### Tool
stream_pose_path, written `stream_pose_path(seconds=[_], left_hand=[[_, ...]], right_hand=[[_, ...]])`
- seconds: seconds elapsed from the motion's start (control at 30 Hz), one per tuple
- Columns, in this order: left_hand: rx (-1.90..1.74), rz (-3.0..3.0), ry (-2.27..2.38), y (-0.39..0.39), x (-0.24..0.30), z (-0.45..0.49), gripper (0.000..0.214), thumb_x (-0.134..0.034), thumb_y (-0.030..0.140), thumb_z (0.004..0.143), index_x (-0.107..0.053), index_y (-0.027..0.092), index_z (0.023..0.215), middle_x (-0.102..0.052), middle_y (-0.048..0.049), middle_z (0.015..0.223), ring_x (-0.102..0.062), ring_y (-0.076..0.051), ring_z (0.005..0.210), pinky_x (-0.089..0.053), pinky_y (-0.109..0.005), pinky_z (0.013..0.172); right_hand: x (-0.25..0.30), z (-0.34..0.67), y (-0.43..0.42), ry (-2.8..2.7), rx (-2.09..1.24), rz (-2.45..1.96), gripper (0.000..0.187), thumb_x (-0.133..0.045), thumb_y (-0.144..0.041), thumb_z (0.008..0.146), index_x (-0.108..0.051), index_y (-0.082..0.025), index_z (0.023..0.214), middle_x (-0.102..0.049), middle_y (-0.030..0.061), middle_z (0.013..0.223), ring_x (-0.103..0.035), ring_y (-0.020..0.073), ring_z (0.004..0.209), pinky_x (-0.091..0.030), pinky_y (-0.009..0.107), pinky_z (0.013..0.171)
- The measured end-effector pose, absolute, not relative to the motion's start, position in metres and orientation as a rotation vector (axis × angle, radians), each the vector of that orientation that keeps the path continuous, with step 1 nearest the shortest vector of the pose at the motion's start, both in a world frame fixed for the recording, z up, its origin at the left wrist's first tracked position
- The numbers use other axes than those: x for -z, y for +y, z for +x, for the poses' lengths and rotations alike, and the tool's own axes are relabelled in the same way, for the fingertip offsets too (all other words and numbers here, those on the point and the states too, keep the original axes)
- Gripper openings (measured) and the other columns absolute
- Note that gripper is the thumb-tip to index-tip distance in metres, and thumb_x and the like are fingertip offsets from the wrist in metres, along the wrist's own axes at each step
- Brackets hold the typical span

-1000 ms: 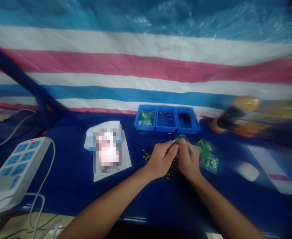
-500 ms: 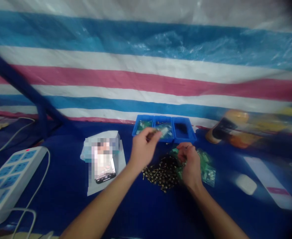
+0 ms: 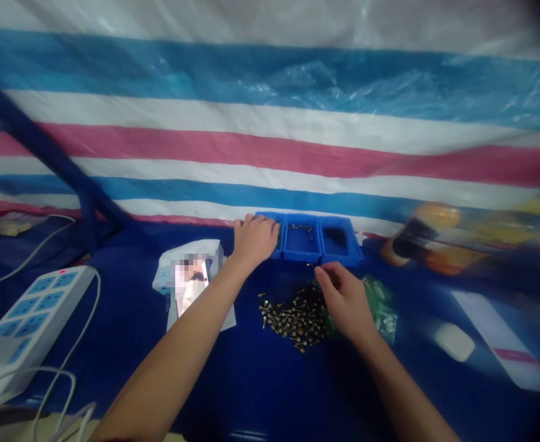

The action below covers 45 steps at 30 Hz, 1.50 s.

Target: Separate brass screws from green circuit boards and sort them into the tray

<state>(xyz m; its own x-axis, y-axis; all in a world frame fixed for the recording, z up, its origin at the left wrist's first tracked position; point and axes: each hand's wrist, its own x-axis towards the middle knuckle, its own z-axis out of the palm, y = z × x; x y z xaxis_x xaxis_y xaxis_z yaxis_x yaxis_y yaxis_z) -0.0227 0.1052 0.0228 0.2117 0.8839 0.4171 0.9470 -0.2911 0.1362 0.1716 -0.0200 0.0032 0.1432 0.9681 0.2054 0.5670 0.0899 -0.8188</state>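
Observation:
My left hand (image 3: 256, 238) reaches over the left blue bin (image 3: 277, 250), its fingers bent down. Its fingertips are hidden, and I cannot make out whether anything is in them. The middle blue bin (image 3: 301, 250) holds a few small brass-coloured screw-like pieces. My right hand (image 3: 349, 302) is curled closed above the table, thumb near the index finger; what is in it, if anything, is hidden. Just left of it lies a pile of small metal screw-like pieces (image 3: 297, 319). Beneath and beside it are green and clear plastic bags (image 3: 383, 307).
The right blue bin (image 3: 335, 239) has a dark inside. A phone (image 3: 191, 288) rests against a white packet (image 3: 215, 248) at left. Further left lies a white power strip (image 3: 35, 325) with cables. A white rounded case (image 3: 455, 341) and blurred bottles (image 3: 417, 233) are at right.
My left hand has moved forward and left, over the left bin. The clear bag seen in front of the middle bin is gone from there. My right hand has turned slightly, staying near the pile.

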Motion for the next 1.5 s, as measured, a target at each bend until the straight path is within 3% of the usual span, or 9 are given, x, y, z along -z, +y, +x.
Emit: stream_pose_path(seconds=[0.13, 0.2, 0.3, 0.57, 0.7, 1.07, 1.23, 1.37, 1.5], left_hand=[[0.602, -2.367, -1.839, 0.104, -0.009, -0.016, 0.048, -0.034, 0.047, 0.099, -0.073, 0.018, 0.096, -0.072, -0.0144, 0.102, -0.05, -0.039, 0.113, -0.028, -0.063, 0.095], [0.657, -2.363, -1.848, 0.1, -0.011, -0.014, 0.046, -0.036, 0.049, 0.099, -0.07, 0.019, 0.108, -0.071, -0.0141, 0.11, -0.045, -0.042, 0.121, -0.025, -0.065, 0.097], [0.852, -2.32, -1.747, 0.078, -0.021, -0.009, 0.04, -0.04, 0.045, 0.099, -0.065, 0.02, 0.116, -0.067, -0.0128, 0.121, -0.041, -0.039, 0.128, -0.024, -0.06, 0.1], [1.105, -2.805, -1.147, 0.014, -0.006, 0.008, 0.022, -0.048, 0.027, 0.095, -0.069, 0.02, 0.093, -0.073, -0.0048, 0.088, -0.06, -0.022, 0.097, -0.035, -0.039, 0.086], [1.194, -2.878, -1.124, 0.008, 0.009, 0.006, 0.02, -0.05, 0.023, 0.094, -0.069, 0.018, 0.089, -0.071, -0.0038, 0.077, -0.062, -0.02, 0.088, -0.037, -0.036, 0.08], [1.278, -2.956, -1.15, 0.008, 0.015, 0.007, 0.018, -0.051, 0.022, 0.093, -0.068, 0.019, 0.091, -0.071, -0.0026, 0.076, -0.063, -0.019, 0.083, -0.039, -0.035, 0.079], [1.362, -2.903, -1.243, 0.01, 0.016, 0.006, 0.017, -0.052, 0.023, 0.094, -0.068, 0.019, 0.095, -0.07, -0.0051, 0.089, -0.061, -0.02, 0.092, -0.044, -0.037, 0.085], [1.411, -2.86, -1.324, 0.009, 0.014, 0.007, 0.023, -0.052, 0.025, 0.094, -0.063, 0.02, 0.114, -0.066, -0.0091, 0.111, -0.057, -0.024, 0.109, -0.045, -0.043, 0.096], [1.499, -2.84, -1.393, 0.008, 0.014, 0.008, 0.037, -0.055, 0.029, 0.094, -0.053, 0.021, 0.13, -0.06, -0.011, 0.127, -0.053, -0.025, 0.12, -0.042, -0.047, 0.104]], right_hand=[[0.002, 0.176, -0.018, -1.85, -0.149, -1.758, 0.022, -0.054, -0.036, 0.089, -0.069, -0.021, 0.097, -0.068, 0.0076, 0.09, -0.055, 0.0253, 0.088, -0.038, 0.036, 0.075], [0.006, 0.178, -0.018, -1.934, 0.014, -1.866, 0.027, -0.055, -0.033, 0.087, -0.069, -0.022, 0.108, -0.067, 0.0112, 0.108, -0.052, 0.031, 0.101, -0.036, 0.042, 0.082], [0.012, 0.18, -0.019, -2.019, 0.053, -1.987, 0.035, -0.054, -0.033, 0.087, -0.065, -0.022, 0.119, -0.064, 0.0134, 0.118, -0.051, 0.0348, 0.107, -0.033, 0.05, 0.088], [0.014, 0.186, -0.014, -2.008, -0.046, -2.089, 0.036, -0.055, -0.039, 0.089, -0.064, -0.023, 0.12, -0.063, 0.0135, 0.119, -0.057, 0.0338, 0.104, -0.03, 0.052, 0.091], [0.012, 0.189, -0.011, -1.972, -0.107, -2.09, 0.034, -0.057, -0.039, 0.088, -0.065, -0.023, 0.118, -0.066, 0.0118, 0.115, -0.058, 0.0337, 0.103, -0.03, 0.051, 0.09], [0.016, 0.192, -0.008, -1.824, -0.103, -1.991, 0.031, -0.059, -0.028, 0.085, -0.066, -0.029, 0.115, -0.066, 0.007, 0.114, -0.054, 0.0303, 0.103, -0.029, 0.047, 0.088], [0.008, 0.187, -0.008, -1.747, -0.139, -1.9, 0.029, -0.055, -0.023, 0.086, -0.069, -0.03, 0.111, -0.065, 0.0064, 0.109, -0.054, 0.0294, 0.103, -0.034, 0.046, 0.087], [-0.002, 0.183, -0.011, -1.752, -0.293, -1.545, 0.027, -0.05, -0.018, 0.088, -0.07, -0.022, 0.107, -0.065, 0.0072, 0.099, -0.06, 0.0211, 0.09, -0.044, 0.038, 0.084], [-0.009, 0.178, -0.015, -1.641, -0.306, -1.313, 0.02, -0.053, -0.02, 0.09, -0.07, -0.022, 0.099, -0.065, 0.0057, 0.094, -0.061, 0.0191, 0.086, -0.05, 0.035, 0.081]])
